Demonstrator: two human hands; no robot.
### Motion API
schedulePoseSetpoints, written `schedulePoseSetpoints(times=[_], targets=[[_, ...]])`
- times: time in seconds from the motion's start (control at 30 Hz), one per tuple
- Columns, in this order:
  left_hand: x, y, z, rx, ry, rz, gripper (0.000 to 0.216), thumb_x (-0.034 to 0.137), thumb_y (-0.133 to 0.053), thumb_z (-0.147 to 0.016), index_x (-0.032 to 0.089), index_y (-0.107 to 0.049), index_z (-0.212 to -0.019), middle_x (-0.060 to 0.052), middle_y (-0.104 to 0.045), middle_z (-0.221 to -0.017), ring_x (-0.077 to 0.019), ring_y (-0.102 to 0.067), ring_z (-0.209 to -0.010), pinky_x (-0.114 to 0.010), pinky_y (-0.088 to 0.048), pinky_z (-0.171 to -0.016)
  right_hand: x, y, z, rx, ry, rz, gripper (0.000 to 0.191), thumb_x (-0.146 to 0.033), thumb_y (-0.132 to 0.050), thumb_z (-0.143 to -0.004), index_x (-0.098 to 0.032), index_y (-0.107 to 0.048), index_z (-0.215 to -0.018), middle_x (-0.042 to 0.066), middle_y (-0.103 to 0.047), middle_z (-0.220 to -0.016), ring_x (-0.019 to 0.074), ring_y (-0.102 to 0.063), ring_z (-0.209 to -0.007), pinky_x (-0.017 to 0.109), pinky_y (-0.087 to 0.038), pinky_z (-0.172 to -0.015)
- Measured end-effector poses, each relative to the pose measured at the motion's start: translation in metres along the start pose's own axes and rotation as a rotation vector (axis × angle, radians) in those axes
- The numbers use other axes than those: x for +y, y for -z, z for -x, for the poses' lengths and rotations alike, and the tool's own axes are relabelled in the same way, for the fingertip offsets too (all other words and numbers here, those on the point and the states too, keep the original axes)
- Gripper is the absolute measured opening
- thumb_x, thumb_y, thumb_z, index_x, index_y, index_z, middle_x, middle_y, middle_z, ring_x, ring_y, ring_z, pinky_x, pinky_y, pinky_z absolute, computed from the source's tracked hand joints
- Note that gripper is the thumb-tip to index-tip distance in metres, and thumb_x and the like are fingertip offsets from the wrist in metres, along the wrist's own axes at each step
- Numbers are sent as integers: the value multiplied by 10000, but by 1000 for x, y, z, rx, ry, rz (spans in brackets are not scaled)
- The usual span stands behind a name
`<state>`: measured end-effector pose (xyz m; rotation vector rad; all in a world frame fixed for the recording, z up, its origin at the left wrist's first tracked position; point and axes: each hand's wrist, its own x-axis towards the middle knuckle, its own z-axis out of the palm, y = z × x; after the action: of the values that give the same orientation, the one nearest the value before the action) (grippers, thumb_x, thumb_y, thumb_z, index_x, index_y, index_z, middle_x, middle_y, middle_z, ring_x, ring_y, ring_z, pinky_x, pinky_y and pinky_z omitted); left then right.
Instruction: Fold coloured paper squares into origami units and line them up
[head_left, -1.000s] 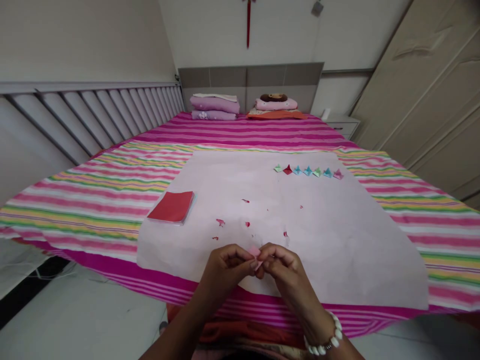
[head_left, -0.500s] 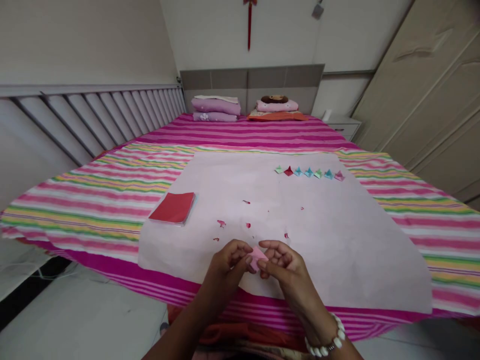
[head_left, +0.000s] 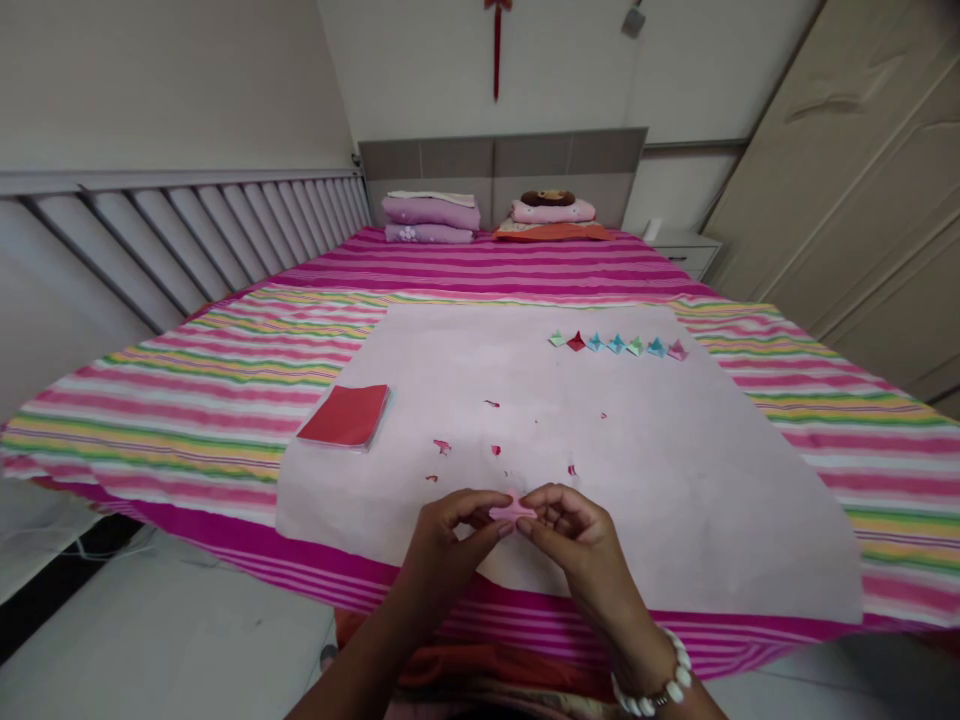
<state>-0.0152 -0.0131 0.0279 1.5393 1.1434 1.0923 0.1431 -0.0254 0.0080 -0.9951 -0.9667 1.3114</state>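
Observation:
A small folded piece of pink paper is pinched between both hands above the near part of the white sheet. My left hand grips its left end between thumb and fingers. On its right end, my right hand has thumb and index finger closed, with a white bead bracelet at the wrist. Just beyond the hands lie several small red paper scraps. A row of small folded paper figures in green, red, blue and pink stands at the far right of the sheet.
A stack of square paper with a red top sheet lies at the sheet's left edge. Beneath is a bed with a striped cover. Folded bedding is piled by the headboard, and a railing runs along the left.
Both hands have turned the pink paper, so its broad diamond face now shows as a narrow, flatter strip. My thumbs have come closer together. Everything else stays put.

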Motion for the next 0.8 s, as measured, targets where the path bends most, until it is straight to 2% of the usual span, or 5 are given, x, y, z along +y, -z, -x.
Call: schedulePoseSetpoints(times=[0.17, 0.3, 0.4, 0.63, 0.8], targets=[[-3, 0, 1, 18, -28, -89, 177, 235, -717, -720, 209, -749, -892, -42, -740, -796, -172, -641, -688, -277, -518, -659, -3, 1, 0, -17, 13, 99, 197, -301, -807, -637, -202, -721, -783, 2, -652, -652, 139, -568, -601, 267, -480, -580], [-3, 0, 3, -15, -89, -168, 157, 263, -664, -782, 230, -743, -914, -40, -733, -818, -170, -626, -704, -279, -495, -674, -5, 2, 0, 1, 142, 250, 187, -276, -771, -686, -226, -740, -863, 23, -679, -739, 171, -581, -676, 310, -490, -649], [-2, 0, 3, -31, -102, -238, 142, 272, -634, -812, 230, -738, -899, -31, -719, -796, -161, -608, -703, -271, -475, -680, -7, 1, 1, -43, 230, 325, 148, -263, -709, -763, -243, -736, -906, 34, -679, -807, 183, -596, -734, 323, -491, -688], [-3, 2, 2, -28, -6, -247, 97, 269, -632, -792, 193, -686, -766, -15, -652, -705, -151, -555, -649, -256, -430, -622, -9, 2, 2, -197, 332, 536, 171, -225, -541, -900, -255, -686, -985, 45, -627, -876, 191, -588, -800, 313, -461, -690], [-2, 3, 2, -41, 53, -207, 119, 265, -614, -796, 181, -625, -712, 0, -589, -667, -144, -514, -648, -250, -411, -622, -14, -2, 4, -258, 335, 604, 166, -220, -478, -933, -231, -641, -902, 39, -568, -845, 181, -557, -778, 301, -439, -686]])
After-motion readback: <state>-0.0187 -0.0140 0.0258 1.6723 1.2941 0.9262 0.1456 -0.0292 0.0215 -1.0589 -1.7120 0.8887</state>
